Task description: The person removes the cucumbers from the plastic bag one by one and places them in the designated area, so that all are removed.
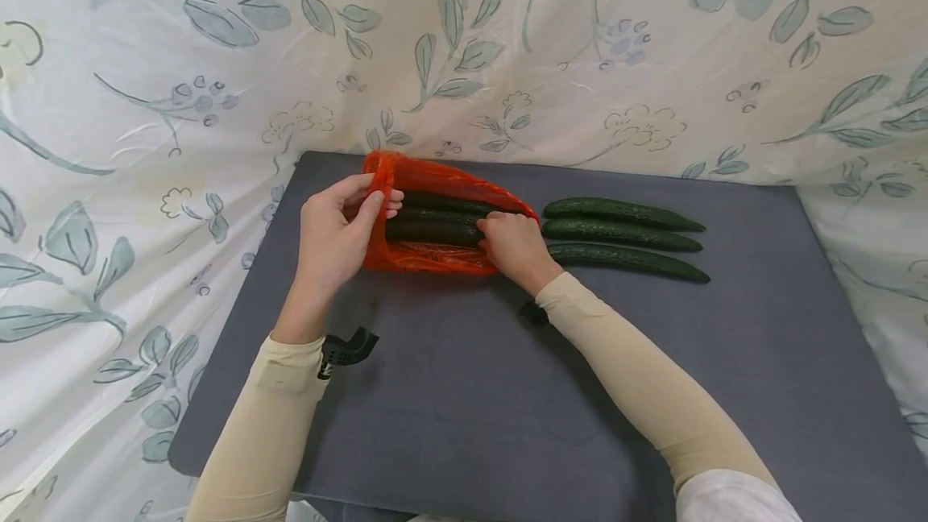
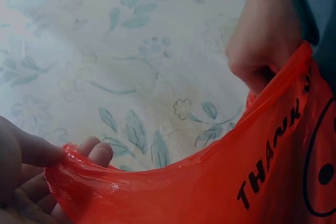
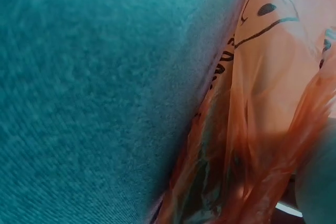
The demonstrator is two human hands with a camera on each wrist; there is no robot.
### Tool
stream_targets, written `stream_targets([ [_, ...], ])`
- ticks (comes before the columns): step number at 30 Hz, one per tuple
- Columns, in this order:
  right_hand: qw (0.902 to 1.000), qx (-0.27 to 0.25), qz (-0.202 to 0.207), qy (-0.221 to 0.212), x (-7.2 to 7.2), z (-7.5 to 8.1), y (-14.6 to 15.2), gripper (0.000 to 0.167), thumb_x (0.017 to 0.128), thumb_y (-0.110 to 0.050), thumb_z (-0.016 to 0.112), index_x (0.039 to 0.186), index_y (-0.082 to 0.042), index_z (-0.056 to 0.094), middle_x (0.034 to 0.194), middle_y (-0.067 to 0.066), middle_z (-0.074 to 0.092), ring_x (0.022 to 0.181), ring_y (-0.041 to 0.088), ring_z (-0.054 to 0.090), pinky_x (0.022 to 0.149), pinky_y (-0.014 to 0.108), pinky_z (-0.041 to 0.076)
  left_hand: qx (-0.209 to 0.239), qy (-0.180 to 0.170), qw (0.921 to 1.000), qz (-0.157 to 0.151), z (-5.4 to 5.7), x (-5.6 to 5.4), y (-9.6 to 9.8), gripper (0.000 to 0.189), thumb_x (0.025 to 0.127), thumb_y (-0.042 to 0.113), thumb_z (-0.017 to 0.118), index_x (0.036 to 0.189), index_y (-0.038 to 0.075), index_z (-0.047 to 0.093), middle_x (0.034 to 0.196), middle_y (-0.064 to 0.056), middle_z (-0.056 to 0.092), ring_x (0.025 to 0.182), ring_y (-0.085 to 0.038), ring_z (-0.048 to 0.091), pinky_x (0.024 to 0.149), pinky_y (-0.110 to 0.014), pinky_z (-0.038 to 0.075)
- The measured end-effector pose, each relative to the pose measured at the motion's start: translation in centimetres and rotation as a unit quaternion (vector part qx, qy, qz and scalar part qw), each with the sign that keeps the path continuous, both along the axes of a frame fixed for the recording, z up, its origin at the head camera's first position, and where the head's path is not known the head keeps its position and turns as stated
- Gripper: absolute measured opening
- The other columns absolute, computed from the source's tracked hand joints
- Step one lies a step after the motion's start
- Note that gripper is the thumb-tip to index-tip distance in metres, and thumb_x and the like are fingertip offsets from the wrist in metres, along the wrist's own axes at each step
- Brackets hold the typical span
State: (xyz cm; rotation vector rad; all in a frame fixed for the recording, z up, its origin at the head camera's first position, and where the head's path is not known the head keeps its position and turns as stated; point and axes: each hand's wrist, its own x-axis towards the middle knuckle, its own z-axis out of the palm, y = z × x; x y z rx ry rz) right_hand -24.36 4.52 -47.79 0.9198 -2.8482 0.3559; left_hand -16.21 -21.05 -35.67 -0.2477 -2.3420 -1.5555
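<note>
A red plastic bag (image 1: 435,263) lies on its side with its mouth spread wide. My left hand (image 1: 337,224) pinches the bag's rim at the left between thumb and fingers; the left wrist view shows the film (image 2: 113,182) over the fingers. Inside lie dark green cucumbers (image 1: 435,228), at least two, side by side. My right hand (image 1: 516,244) reaches into the bag's right end, its curled fingers gripping the near cucumber's right end; its fingertips are hidden. In the right wrist view only the bag (image 3: 273,87) shows clearly.
Three more cucumbers (image 1: 622,230) lie in a row to the right of the bag, just beyond my right hand. All rest on a dark grey table (image 1: 435,393). A leaf-patterned curtain (image 1: 464,47) hangs along the table's back edge and sides.
</note>
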Motion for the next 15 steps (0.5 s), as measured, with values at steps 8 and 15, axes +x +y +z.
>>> stream_targets([
  [8,0.9989,-0.033,0.006,0.032,-0.1,1.1,0.3,0.026,0.098,-0.011,0.082,0.123,-0.007,0.081,0.112,0.012,0.078,0.089,0.032,0.076,0.074,0.051,0.066,0.000,0.004,1.0000,-0.001,-0.2,0.1,-0.1,0.024,0.108,0.005,0.066,0.128,-0.004,0.075,0.108,-0.014,0.080,0.091,-0.021,0.080,0.093,-0.028,0.062],
  [15,0.9982,-0.052,0.008,0.030,-0.2,2.0,0.7,0.033,0.099,-0.012,0.081,0.131,-0.005,0.078,0.126,0.014,0.077,0.103,0.032,0.077,0.083,0.052,0.066,0.001,0.002,1.0000,-0.001,-0.2,-0.1,-0.1,0.025,0.108,0.006,0.066,0.130,-0.003,0.075,0.109,-0.013,0.080,0.092,-0.022,0.080,0.092,-0.028,0.062],
])
